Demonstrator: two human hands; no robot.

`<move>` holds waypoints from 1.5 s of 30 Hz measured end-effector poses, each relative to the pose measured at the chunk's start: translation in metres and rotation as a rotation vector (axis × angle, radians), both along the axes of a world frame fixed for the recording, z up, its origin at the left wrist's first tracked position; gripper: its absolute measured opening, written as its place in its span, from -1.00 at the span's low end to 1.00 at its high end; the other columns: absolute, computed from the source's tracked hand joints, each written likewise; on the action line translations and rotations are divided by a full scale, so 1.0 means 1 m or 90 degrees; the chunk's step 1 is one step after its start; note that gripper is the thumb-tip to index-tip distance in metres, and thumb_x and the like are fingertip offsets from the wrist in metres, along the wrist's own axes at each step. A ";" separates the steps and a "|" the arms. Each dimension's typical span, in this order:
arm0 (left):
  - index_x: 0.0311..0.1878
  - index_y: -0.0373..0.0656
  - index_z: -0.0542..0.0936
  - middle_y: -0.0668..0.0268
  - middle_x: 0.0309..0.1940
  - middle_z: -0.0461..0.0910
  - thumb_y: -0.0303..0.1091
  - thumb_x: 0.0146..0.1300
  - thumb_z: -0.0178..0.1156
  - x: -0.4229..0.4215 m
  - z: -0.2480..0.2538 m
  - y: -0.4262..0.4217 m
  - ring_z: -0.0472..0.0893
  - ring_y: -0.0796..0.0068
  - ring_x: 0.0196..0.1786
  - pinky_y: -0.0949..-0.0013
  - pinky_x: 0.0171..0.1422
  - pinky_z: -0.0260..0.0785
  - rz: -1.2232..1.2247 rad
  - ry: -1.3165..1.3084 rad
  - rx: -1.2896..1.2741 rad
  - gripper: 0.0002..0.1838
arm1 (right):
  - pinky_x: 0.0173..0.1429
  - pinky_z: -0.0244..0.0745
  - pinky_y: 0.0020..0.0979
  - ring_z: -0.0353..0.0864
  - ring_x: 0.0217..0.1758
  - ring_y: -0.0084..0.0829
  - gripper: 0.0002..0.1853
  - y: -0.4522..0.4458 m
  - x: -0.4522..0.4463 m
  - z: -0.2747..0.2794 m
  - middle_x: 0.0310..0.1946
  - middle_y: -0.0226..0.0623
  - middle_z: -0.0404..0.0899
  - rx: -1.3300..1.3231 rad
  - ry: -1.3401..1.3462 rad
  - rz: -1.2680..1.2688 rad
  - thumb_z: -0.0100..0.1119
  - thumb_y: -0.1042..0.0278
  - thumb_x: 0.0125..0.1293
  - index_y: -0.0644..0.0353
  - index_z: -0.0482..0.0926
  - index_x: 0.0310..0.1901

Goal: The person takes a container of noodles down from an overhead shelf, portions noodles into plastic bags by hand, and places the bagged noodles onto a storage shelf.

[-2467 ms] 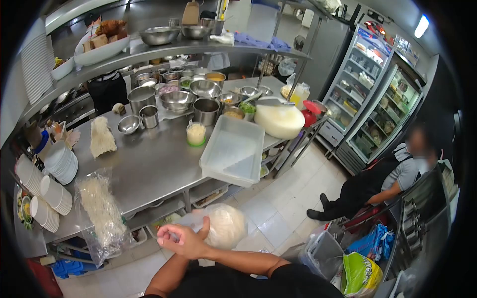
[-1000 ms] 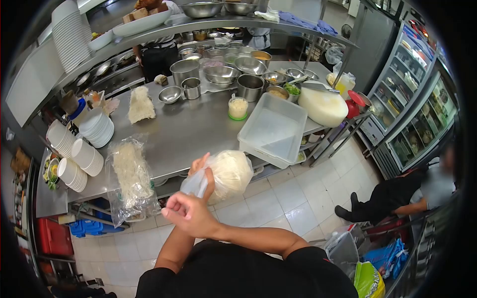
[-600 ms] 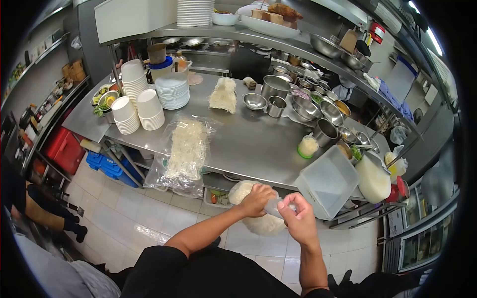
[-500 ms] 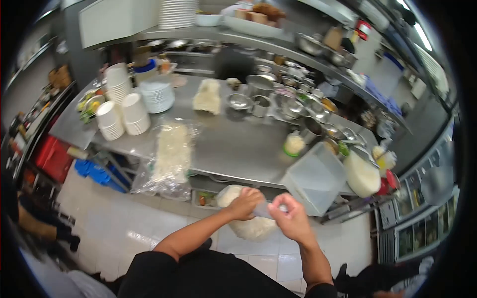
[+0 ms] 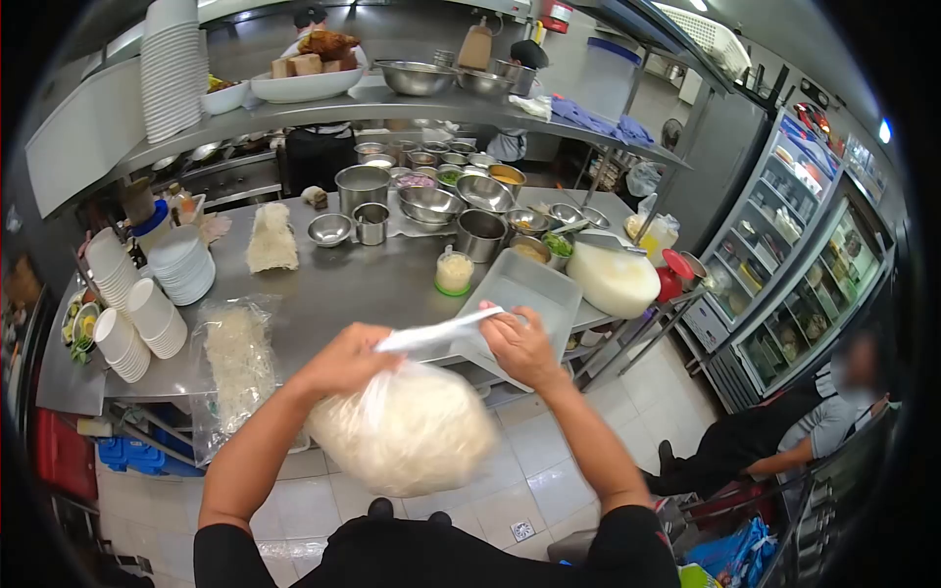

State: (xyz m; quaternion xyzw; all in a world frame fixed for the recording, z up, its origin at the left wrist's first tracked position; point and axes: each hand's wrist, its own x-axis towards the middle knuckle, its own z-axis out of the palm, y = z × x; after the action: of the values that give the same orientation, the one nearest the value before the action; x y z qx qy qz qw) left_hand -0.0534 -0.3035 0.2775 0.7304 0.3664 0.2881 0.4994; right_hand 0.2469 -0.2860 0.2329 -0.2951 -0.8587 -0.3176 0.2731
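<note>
A clear plastic bag (image 5: pixel 407 431) full of pale, stringy noodle-like food hangs in the air in front of the table. My left hand (image 5: pixel 355 359) is closed around the bag's gathered neck, just above the full part. The stretched white plastic runs from there to my right hand (image 5: pixel 518 345), whose fingers pinch its end. On the table's left, a flat clear bag (image 5: pixel 235 363) of similar pale strands hangs partly over the front edge. Behind my right hand lies a translucent plastic tub (image 5: pixel 529 289), tilted near the edge.
Stacked white bowls (image 5: pixel 147 323) and plates (image 5: pixel 183 263) stand left on the steel table (image 5: pixel 333 284). Metal pots (image 5: pixel 363 186) and bowls crowd its back. A large white container (image 5: pixel 613 274) and a green-lidded jar (image 5: pixel 454 272) are to the right. A seated person (image 5: pixel 784 431) is at right.
The bag has risen and swung left, nearer to me. My hands have moved apart, drawing its neck out between them. The camera view has turned right.
</note>
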 end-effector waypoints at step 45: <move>-0.02 -0.35 0.57 0.25 -0.12 0.54 -0.28 0.34 0.08 -0.076 -0.151 0.159 0.49 0.47 -0.06 0.41 0.08 0.29 0.219 -0.157 0.085 -0.69 | -0.08 0.41 -0.10 0.50 -0.13 0.07 -0.82 0.160 -0.217 -0.097 -0.30 0.00 0.50 -0.310 0.669 -0.003 0.01 0.55 0.18 0.25 0.45 -0.15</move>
State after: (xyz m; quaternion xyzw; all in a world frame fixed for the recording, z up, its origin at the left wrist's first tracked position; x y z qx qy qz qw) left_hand -0.1291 -0.1446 0.1268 0.6477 0.4018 0.4797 0.4347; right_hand 0.0303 -0.1263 0.1358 -0.4693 -0.6557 0.0776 0.5863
